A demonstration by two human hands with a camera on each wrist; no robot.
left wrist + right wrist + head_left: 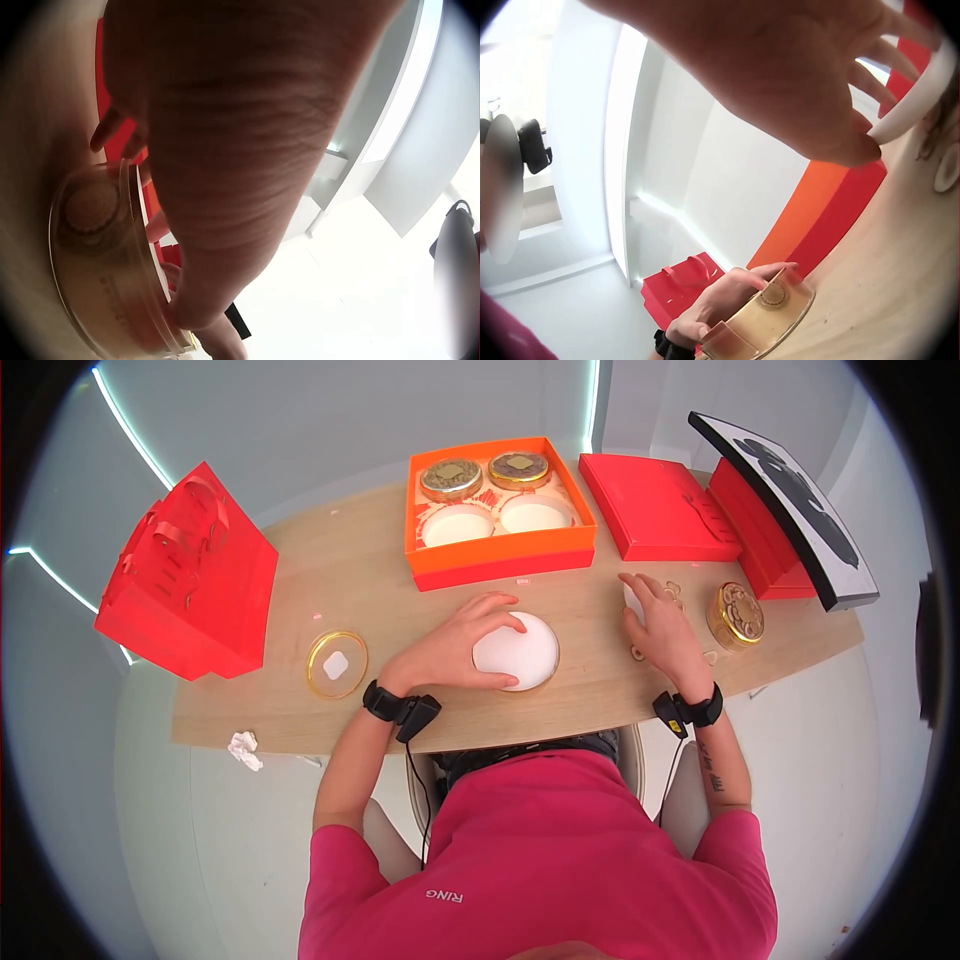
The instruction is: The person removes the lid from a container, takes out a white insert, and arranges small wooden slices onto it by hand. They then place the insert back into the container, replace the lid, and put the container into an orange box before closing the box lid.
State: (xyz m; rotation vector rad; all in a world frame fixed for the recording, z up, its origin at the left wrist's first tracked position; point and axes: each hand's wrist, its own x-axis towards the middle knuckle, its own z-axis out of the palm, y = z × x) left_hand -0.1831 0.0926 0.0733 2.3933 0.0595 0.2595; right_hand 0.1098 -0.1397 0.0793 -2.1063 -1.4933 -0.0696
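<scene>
My left hand (pixel 450 647) grips a round clear-walled canister (pixel 97 281), fingers on its far side and thumb on its near side. A white round surface (pixel 522 655) shows at the canister's top. Farther right, my right hand (pixel 666 632) pinches a thin white disc (pixel 916 105) between thumb and fingers, tilted on edge just over the tabletop. Small ring-shaped wooden-looking pieces (pixel 674 592) lie beside and partly under that hand. Right of it stands a gold canister (pixel 737 617) with an ornate top.
Behind the hands is an orange-red box (pixel 500 565) with two gold canisters and two round white recesses. A red bag (pixel 200 595) and gold-rimmed clear lid (pixel 314 670) sit left. A flat red box (pixel 655 510) and black-edged panel (pixel 790 495) stand back right. Crumpled tissue (pixel 244 750) lies near the front edge.
</scene>
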